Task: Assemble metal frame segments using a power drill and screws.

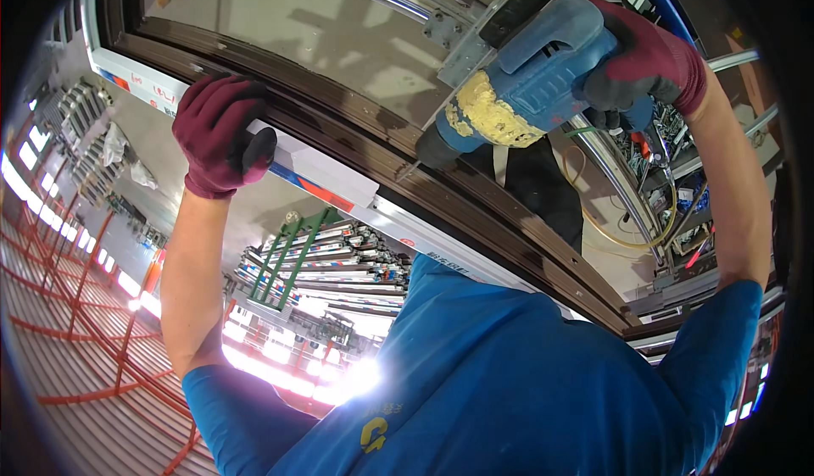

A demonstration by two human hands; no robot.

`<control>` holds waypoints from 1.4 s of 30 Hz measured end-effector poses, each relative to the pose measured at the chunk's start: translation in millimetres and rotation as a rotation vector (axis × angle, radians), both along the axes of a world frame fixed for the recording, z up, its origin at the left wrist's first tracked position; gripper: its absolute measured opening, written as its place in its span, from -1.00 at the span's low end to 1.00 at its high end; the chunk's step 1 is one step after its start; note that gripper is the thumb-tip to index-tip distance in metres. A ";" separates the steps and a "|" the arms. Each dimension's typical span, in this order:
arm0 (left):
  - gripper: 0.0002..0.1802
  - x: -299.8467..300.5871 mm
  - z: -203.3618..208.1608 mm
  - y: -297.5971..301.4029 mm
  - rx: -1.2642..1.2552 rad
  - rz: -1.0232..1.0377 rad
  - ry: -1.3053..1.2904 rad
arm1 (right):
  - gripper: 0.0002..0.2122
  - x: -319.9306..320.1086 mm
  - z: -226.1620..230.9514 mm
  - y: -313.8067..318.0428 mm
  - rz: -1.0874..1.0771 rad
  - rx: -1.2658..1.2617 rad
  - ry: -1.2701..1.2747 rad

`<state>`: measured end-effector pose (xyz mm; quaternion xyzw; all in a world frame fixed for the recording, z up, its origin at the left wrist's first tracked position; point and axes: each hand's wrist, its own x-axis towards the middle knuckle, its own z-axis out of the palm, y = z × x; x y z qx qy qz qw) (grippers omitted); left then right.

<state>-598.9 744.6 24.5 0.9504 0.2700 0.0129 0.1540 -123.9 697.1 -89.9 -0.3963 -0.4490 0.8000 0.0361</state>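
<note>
My left hand point(225, 133), in a maroon and black glove, is wrapped round the near rail of a brown metal frame point(331, 141), which has white film on its outer side. In my right hand point(649, 61), gloved the same way, is a blue power drill point(538, 73) with worn yellow tape round its body. The drill points down and left. Its black chuck point(435, 148) is just over the brown rail, and the thin bit point(409, 171) reaches to the rail's surface. Whether the bit has entered the metal I cannot tell.
A metal fixture point(445, 31) with a rail stands beyond the frame. At the right, a bin of small hardware point(653, 150) sits near a yellowish hose point(606, 234). Stacked profiles point(339, 264) rest on a green rack point(284, 260) below the frame.
</note>
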 end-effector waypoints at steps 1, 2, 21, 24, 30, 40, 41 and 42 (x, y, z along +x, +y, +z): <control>-0.64 0.1 0.3 -0.2 -0.001 0.000 0.000 | -0.31 -1.2 4.1 2.5 -0.028 -0.127 -0.003; -0.65 0.4 1.2 -0.3 -0.002 -0.002 0.004 | -0.31 -2.9 7.2 4.8 -0.027 -0.127 -0.002; -0.65 1.0 2.5 -0.1 -0.019 -0.004 0.003 | -0.27 0.0 0.1 -0.2 -0.058 0.009 0.057; -0.65 0.3 0.6 -1.6 -0.003 0.014 -0.014 | -0.26 -13.5 6.4 -0.7 -0.008 -0.019 -0.011; -0.68 4.2 -0.8 -1.5 0.003 0.018 -0.043 | -0.27 -14.5 4.0 -15.0 -0.106 0.012 0.029; -0.69 4.2 0.3 -2.5 -0.008 0.025 -0.028 | -0.28 -20.4 14.3 -10.3 -0.124 -0.042 -0.039; -0.68 4.0 -0.2 -2.5 -0.002 0.025 -0.030 | -0.28 -19.3 9.9 -11.2 -0.124 -0.042 -0.040; -0.68 3.9 -0.6 -2.5 0.005 0.024 -0.033 | -0.28 -16.9 1.5 -12.9 -0.143 -0.005 -0.005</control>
